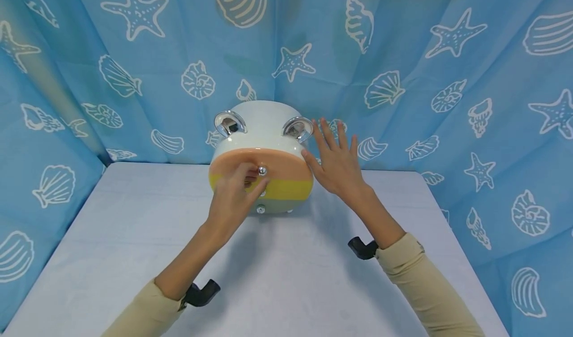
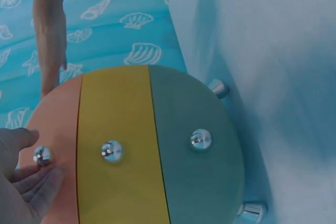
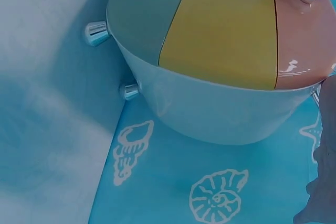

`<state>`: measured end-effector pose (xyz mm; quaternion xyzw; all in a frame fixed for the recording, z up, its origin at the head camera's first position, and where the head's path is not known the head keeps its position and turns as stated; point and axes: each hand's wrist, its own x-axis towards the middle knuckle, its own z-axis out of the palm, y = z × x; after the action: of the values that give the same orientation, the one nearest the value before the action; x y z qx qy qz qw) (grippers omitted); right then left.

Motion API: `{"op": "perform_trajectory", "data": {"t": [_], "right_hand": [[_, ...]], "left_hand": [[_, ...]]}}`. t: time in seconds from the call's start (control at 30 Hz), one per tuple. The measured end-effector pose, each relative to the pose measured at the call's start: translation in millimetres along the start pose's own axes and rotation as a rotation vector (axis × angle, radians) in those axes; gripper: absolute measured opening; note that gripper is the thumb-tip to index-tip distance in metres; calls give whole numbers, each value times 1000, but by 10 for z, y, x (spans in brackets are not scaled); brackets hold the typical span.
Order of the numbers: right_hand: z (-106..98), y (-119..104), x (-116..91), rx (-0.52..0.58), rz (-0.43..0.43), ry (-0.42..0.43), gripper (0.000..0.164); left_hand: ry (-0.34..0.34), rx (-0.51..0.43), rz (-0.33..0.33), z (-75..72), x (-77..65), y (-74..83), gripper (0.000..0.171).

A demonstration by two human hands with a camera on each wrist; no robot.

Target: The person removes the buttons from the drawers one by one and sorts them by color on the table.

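A small rounded chest of drawers [image 1: 291, 190] has a white body and an orange, a yellow and a green drawer front. My left hand [image 1: 233, 192] is at the orange drawer's silver knob [image 2: 43, 155], thumb and fingers around it with the knob still showing between them. Whether they touch it, I cannot tell. My right hand [image 1: 335, 170] has its fingers spread beside the chest's right side, the thumb against its upper edge near a silver ear-shaped piece [image 1: 298, 129]. Silver knobs also mark the yellow drawer [image 2: 116, 103] and the green drawer [image 2: 194, 103].
The chest stands on short silver feet [image 3: 96, 33] near the back of a white-covered table [image 1: 286, 282]. A blue curtain [image 1: 313, 28] with white shell and starfish prints hangs behind and at both sides. Black wrist mounts [image 1: 202, 293] stick out at both sleeves.
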<state>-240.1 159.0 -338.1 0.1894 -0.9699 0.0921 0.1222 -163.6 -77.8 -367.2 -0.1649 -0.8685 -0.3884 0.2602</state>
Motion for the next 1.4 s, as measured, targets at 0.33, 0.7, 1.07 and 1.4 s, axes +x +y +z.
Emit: {"op": "perform_trajectory", "data": {"t": [0.33, 0.7, 1.07, 1.4], "right_hand": [[39, -14, -9, -21, -5, 31, 73], [55, -21, -25, -21, -3, 28, 73], [36, -8, -9, -53, 13, -18, 75], [39, 8, -15, -47, 20, -24, 76]], "left_hand": [[89, 92, 34, 104, 60, -40, 28], [137, 55, 50, 138, 11, -62, 26], [140, 32, 48, 103, -163, 9, 29], [159, 33, 61, 37, -409, 115, 33]]}}
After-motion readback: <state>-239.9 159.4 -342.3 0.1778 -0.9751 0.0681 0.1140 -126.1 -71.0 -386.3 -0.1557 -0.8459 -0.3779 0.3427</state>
